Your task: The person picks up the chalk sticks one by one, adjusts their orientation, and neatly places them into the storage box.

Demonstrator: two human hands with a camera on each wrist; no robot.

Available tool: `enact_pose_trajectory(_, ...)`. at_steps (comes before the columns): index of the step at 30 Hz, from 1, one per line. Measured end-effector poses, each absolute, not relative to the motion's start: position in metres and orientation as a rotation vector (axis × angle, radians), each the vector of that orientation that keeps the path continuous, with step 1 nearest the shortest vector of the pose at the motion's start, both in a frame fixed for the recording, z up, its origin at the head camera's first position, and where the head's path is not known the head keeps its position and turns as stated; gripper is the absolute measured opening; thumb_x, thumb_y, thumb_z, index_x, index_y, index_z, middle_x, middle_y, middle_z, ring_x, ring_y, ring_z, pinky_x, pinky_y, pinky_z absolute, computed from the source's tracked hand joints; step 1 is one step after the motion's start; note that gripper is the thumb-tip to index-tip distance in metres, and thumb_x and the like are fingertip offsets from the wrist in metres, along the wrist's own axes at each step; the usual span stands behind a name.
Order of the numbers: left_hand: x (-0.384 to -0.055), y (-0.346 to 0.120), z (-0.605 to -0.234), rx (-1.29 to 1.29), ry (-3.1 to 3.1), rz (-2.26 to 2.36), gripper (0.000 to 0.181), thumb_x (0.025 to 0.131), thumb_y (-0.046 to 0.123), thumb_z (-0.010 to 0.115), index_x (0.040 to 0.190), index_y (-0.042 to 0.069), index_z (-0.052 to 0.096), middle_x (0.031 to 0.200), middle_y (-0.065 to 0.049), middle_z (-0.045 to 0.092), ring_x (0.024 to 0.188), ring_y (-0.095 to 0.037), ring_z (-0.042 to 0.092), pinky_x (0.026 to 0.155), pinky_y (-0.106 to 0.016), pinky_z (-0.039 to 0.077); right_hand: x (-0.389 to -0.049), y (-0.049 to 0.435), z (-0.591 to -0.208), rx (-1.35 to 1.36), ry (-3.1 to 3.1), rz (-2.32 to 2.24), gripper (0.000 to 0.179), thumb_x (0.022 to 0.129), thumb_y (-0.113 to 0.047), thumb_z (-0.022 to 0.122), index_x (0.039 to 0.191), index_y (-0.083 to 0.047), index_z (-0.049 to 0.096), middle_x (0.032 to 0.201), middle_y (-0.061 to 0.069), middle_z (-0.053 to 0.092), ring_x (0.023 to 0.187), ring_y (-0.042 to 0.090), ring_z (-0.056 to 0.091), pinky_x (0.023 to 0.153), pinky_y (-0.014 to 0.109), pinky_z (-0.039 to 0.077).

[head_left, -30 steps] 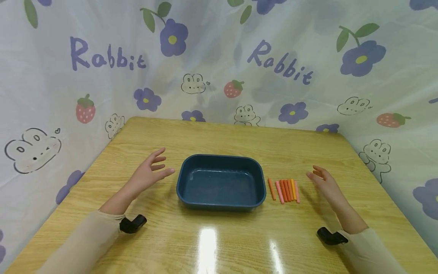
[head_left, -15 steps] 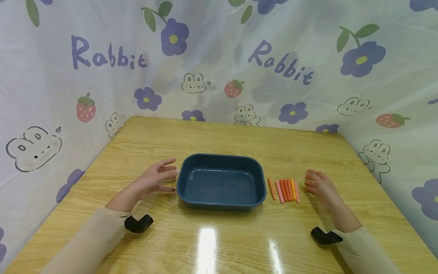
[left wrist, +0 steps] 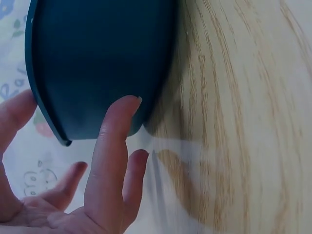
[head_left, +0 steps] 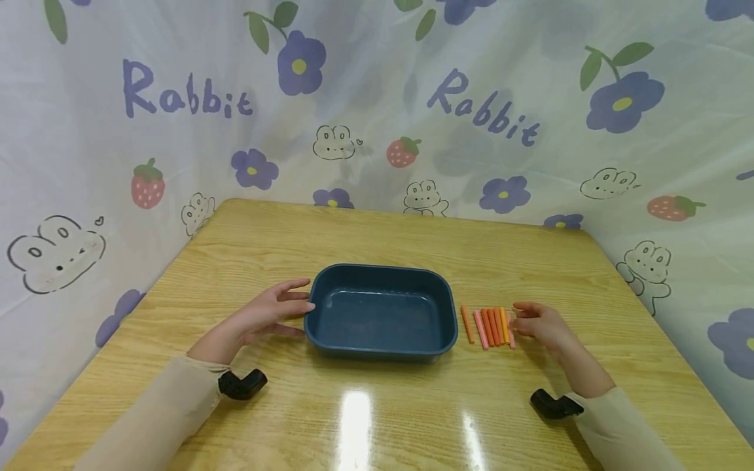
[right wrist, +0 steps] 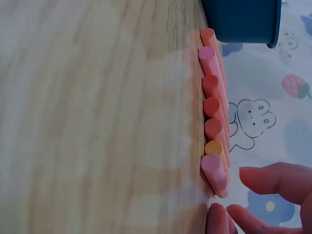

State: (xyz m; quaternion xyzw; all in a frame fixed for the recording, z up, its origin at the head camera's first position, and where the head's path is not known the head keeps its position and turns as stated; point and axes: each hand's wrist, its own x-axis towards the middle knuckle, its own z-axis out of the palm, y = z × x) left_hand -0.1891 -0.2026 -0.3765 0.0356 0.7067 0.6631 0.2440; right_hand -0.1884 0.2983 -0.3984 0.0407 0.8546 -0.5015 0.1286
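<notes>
A dark blue rectangular basin (head_left: 381,356) stands mid-table with nothing in it. My left hand (head_left: 268,314) is at its left end, thumb over the rim and the other fingers spread loosely along the outer wall. In the left wrist view one fingertip (left wrist: 130,105) overlaps that wall (left wrist: 97,58). Right of the basin lies a row of several coloured chalk sticks (head_left: 491,327), orange, red-orange, pink and yellow. My right hand (head_left: 544,327) comes in from the right, its thumb and fingers parted close beside the end pink chalk stick (right wrist: 214,175), holding nothing.
The wooden table (head_left: 389,405) carries the basin and chalk. A white cloth (head_left: 365,85) with rabbits, flowers and strawberries hangs round its back and sides. Black wrist cameras (head_left: 243,384) sit on both sleeves.
My left hand has moved right and down to the basin's left rim. My right hand has moved left and lower to the end of the chalk row. Basin and chalk stay put.
</notes>
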Motion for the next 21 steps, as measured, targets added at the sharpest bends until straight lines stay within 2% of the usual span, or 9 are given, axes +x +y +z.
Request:
enact_pose_trajectory(4, -0.1897, -0.1997, -0.3766, 0.107, 1.937, 1.8, 0.076, 0.089, 0.015, 0.063, 0.149, 0.005, 0.016, 0.146, -0.029, 0.02, 0.119, -0.038, 0.045, 0.081, -0.05, 0.05, -0.19, 0.2979, -0.3965, 0.104, 2.537, -1.356, 0.058, 0.088, -0.009, 0.062, 0.134, 0.014, 0.036, 0.122, 0.031, 0.041, 0.107, 0.037, 0.045, 0.077, 0.034, 0.05)
enact_pose_trajectory(9, -0.1896, -0.1977, -0.3768, 0.105, 1.94, 1.8, 0.074, 0.09, 0.014, 0.061, 0.148, 0.005, 0.017, 0.144, -0.029, 0.024, 0.116, -0.037, 0.049, 0.08, -0.049, 0.05, -0.1923, 0.2956, -0.3938, 0.144, 2.545, -1.31, 0.052, 0.086, -0.006, 0.063, 0.128, 0.015, 0.041, 0.104, 0.02, 0.047, 0.091, 0.026, 0.05, 0.07, 0.031, 0.052)
enact_pose_trajectory(12, -0.1894, -0.1969, -0.3767, 0.108, 1.934, 1.809, 0.073, 0.09, 0.013, 0.06, 0.148, 0.004, 0.017, 0.144, -0.029, 0.025, 0.115, -0.038, 0.049, 0.079, -0.049, 0.05, -0.1926, 0.2941, -0.3928, 0.151, 2.506, -1.33, 0.05, 0.087, -0.003, 0.061, 0.128, 0.017, 0.04, 0.1, 0.018, 0.049, 0.082, 0.02, 0.056, 0.069, 0.033, 0.054)
enact_pose_trajectory(16, -0.1901, -0.1958, -0.377, 0.108, 1.921, 1.827, 0.072, 0.09, 0.011, 0.06, 0.148, 0.004, 0.017, 0.143, -0.029, 0.026, 0.112, -0.037, 0.052, 0.078, -0.049, 0.051, -0.1931, 0.2935, -0.392, 0.141, 2.479, -1.336, 0.05, 0.087, -0.001, 0.06, 0.128, 0.018, 0.038, 0.101, 0.021, 0.05, 0.079, 0.019, 0.06, 0.069, 0.035, 0.055)
enact_pose_trajectory(21, -0.1902, -0.1947, -0.3757, 0.133, 1.908, 1.838, 0.072, 0.091, 0.009, 0.058, 0.148, 0.003, 0.016, 0.143, -0.03, 0.026, 0.107, -0.032, 0.055, 0.076, -0.046, 0.052, -0.1948, 0.2908, -0.391, 0.134, 2.55, -1.244, 0.049, 0.084, -0.004, 0.065, 0.123, 0.016, 0.043, 0.093, 0.016, 0.052, 0.076, 0.019, 0.058, 0.064, 0.033, 0.054)
